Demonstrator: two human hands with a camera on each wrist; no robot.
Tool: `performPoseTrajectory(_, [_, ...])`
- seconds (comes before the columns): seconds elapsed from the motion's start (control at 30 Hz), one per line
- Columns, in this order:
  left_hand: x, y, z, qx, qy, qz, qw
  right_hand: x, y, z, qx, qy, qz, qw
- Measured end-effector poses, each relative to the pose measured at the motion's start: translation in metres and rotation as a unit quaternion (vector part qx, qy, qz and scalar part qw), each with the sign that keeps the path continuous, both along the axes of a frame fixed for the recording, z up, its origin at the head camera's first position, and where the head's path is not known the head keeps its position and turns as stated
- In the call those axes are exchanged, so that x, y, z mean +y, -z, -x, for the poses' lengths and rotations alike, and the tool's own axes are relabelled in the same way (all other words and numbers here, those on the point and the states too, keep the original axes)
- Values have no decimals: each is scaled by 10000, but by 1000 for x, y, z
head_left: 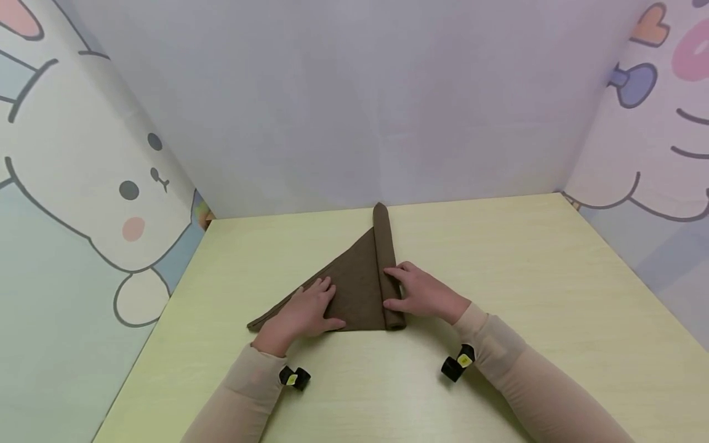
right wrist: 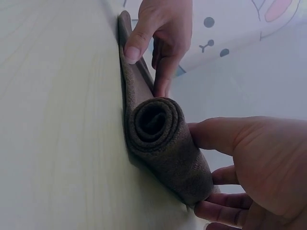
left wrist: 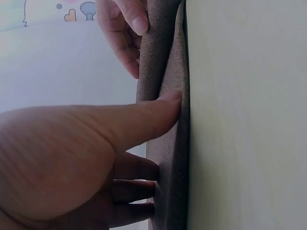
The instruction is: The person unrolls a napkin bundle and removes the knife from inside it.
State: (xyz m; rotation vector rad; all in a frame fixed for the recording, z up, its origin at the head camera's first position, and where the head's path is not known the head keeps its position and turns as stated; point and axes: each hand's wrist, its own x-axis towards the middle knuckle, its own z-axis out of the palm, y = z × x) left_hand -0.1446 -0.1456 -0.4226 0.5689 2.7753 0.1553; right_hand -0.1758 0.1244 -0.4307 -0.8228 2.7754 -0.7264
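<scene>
A brown cloth [head_left: 357,283] lies on the table, its flat part tapering to a point at the left. Along its right side the fabric is wound into a tight roll [head_left: 386,264], whose spiral end [right wrist: 156,122] faces the right wrist camera. My left hand [head_left: 303,311] rests on the flat part with fingers spread, its thumb by the near edge in the left wrist view. At the roll's near half, my right hand [head_left: 423,292] holds it with thumb and bent fingers against its top and outer side.
The pale wooden table [head_left: 509,258] extends on both sides of the cloth. A plain whitish curtain [head_left: 343,111] hangs behind its back edge, and cartoon-printed panels [head_left: 83,184] flank it. Small black devices [head_left: 456,364] are strapped to both wrists.
</scene>
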Motion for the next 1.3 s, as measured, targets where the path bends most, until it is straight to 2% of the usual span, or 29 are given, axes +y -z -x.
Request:
performPoseTrajectory(0.3, [-3,1,1,-18,-21,-48,10000,4,-4,-1,-4,-12,-139,9999])
performPoseTrajectory(0.57, [-6,0,3,-88,-41,-51,9999,7,-8,1,-221,17,-243,9995])
performPoseTrajectory(0.9, [-12,-2,4,-128,-12,-129,9998,13,-10,6,-512,-145,-133,9985])
performPoseTrajectory(1.13, [-16,-1,7,-130,-2,-192,9997,19,-9,9,-811,-209,178,9963])
performPoseTrajectory(1.3, [-17,0,7,-136,-16,-203,9997,21,-6,11,-841,-216,238,9959])
